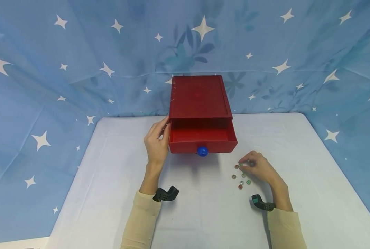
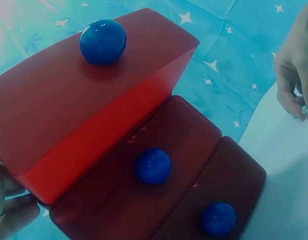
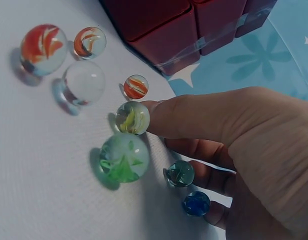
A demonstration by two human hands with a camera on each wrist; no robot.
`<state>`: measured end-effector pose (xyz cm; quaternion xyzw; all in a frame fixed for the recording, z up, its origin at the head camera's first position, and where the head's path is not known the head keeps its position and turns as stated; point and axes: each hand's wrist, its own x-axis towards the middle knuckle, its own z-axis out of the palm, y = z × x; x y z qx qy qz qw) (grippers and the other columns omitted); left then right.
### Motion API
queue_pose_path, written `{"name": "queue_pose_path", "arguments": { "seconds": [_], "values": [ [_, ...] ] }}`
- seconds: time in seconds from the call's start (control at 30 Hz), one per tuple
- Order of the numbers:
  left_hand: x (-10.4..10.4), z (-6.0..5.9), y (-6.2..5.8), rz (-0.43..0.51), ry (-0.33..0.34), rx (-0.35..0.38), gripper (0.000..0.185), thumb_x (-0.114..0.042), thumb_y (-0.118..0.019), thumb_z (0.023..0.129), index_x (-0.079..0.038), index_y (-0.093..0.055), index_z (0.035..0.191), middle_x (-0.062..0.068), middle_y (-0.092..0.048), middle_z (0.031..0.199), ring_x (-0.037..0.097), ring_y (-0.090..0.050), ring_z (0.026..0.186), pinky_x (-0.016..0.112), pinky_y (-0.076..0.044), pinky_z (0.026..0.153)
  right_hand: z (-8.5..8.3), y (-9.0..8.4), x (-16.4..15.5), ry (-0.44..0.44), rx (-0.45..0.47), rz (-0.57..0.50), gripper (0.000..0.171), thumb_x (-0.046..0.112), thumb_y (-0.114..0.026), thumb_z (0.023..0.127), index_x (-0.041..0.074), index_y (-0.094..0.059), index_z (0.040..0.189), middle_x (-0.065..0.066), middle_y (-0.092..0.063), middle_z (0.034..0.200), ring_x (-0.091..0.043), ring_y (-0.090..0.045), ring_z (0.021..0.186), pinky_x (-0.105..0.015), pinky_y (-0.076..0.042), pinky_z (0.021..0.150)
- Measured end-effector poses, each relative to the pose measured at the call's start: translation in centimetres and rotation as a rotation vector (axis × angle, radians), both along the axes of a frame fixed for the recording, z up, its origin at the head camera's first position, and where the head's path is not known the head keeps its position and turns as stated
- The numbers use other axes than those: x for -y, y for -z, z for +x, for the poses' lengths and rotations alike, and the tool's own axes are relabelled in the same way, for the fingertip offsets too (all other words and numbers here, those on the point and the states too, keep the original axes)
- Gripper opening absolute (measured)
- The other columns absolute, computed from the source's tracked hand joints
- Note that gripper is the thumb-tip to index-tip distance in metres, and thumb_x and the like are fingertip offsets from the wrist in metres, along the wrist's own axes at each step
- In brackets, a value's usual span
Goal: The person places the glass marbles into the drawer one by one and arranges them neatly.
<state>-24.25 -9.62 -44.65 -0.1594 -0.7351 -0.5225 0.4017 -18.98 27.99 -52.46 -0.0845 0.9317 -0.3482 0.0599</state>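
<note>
A red cabinet [image 1: 200, 97] with blue knobs has its top drawer [image 1: 185, 147] pulled out; the round knob [image 2: 103, 42] on that drawer shows large in the left wrist view. My left hand [image 1: 157, 143] rests against the cabinet's left side, fingers fairly straight. On the right, my right hand [image 1: 259, 167] reaches down to the cloth and pinches a small green marble [image 1: 241, 165] between thumb and fingertip. Around its fingers lie a yellow-swirled marble [image 3: 132, 118], a larger green marble [image 3: 125, 157], a teal marble [image 3: 180, 173] and a blue marble [image 3: 196, 203].
Orange-swirled marbles, one large orange marble [image 3: 44, 49] among them, and a clear marble [image 3: 84, 82] lie on the white tablecloth [image 1: 203, 214]. Two lower drawers, the middle drawer [image 2: 159, 195] among them, are closed. A blue star-patterned curtain [image 1: 135, 45] hangs behind.
</note>
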Motion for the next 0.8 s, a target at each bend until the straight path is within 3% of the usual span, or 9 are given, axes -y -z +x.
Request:
{"name": "queue_pose_path", "arguments": {
  "seconds": [0.2,0.47,0.8],
  "values": [
    [0.0,0.1,0.0,0.002,-0.001,0.011,0.028,-0.006,-0.066,0.096,-0.005,-0.072,0.123,0.014,-0.075,0.108,0.025,-0.074,0.094,0.039,-0.063,0.080,0.0,0.0,0.0,0.005,0.007,0.001,0.015,0.013,-0.077,0.086,0.014,-0.076,0.100,-0.009,-0.066,0.108,-0.036,-0.056,0.114,-0.061,-0.050,0.097],
    [0.1,0.0,0.1,0.000,-0.002,0.023,0.029,-0.009,-0.066,0.096,-0.006,-0.071,0.124,0.015,-0.074,0.109,0.025,-0.074,0.095,0.040,-0.063,0.080,0.2,-0.4,0.2,0.004,-0.017,0.016,0.013,0.012,-0.076,0.086,0.013,-0.076,0.099,-0.008,-0.066,0.106,-0.033,-0.055,0.111,-0.056,-0.049,0.095],
    [0.0,0.1,0.1,-0.003,-0.001,0.024,0.029,-0.009,-0.065,0.097,-0.007,-0.071,0.125,0.013,-0.074,0.109,0.023,-0.074,0.096,0.038,-0.063,0.081,0.2,-1.0,0.2,0.028,-0.074,0.030,0.017,0.010,-0.075,0.087,0.009,-0.075,0.104,-0.011,-0.066,0.108,-0.034,-0.055,0.111,-0.061,-0.050,0.096]
  ]
}}
